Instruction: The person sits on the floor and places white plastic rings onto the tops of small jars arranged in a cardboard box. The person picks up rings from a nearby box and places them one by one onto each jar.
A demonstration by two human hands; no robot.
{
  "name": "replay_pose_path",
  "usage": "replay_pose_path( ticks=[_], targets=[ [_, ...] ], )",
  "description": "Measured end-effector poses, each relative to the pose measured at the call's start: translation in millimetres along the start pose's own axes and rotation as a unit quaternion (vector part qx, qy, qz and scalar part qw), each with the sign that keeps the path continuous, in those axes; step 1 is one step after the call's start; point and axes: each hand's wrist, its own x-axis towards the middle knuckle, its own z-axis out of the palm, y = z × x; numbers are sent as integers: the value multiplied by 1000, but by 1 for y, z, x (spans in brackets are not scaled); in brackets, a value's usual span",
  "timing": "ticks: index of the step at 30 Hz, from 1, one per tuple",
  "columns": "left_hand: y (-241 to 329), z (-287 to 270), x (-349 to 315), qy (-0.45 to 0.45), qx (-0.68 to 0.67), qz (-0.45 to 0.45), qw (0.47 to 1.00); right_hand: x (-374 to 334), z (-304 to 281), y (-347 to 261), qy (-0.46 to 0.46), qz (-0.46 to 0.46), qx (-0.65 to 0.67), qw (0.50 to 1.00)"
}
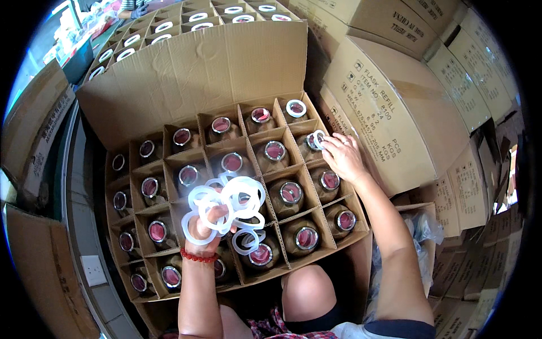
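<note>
A bunch of white rings (pixel 241 195) hangs on the fingers of my left hand (pixel 208 225), above the middle of an open divided carton (pixel 361 220). My right hand (pixel 342 153) pinches a single white ring (pixel 318 139) at the mouth of a glass flask (pixel 309 148) in the right column. The flask behind it, in the far right corner cell, has a white ring (pixel 296 108) seated on its mouth. Other glass flasks (pixel 291 193) stand upright in the cells, with shiny rims and reddish insides. My left hand and its rings hide some of them.
Behind the raised carton flap (pixel 209 73) stands another divided carton (pixel 175 16), its flasks topped with white rings. Big closed cartons (pixel 395 113) are stacked at the right. Plastic bags (pixel 415 231) fill an open box beside my right arm. A white wall socket (pixel 93 270) is at the left.
</note>
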Motion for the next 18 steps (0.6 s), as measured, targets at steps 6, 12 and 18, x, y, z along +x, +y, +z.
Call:
replay_pose_path(
  ticks=[6,12,18],
  targets=[
    [0,9,-1,-2,-28,-4,1000,13,0,-18,38,-58,47,996],
    [-1,2,-1,-12,-29,-4,999,19,1,-23,-12,-18,127,992],
    [-3,8,2,-32,-44,-18,998,8,3,-4,-55,-94,59,992]
  ],
)
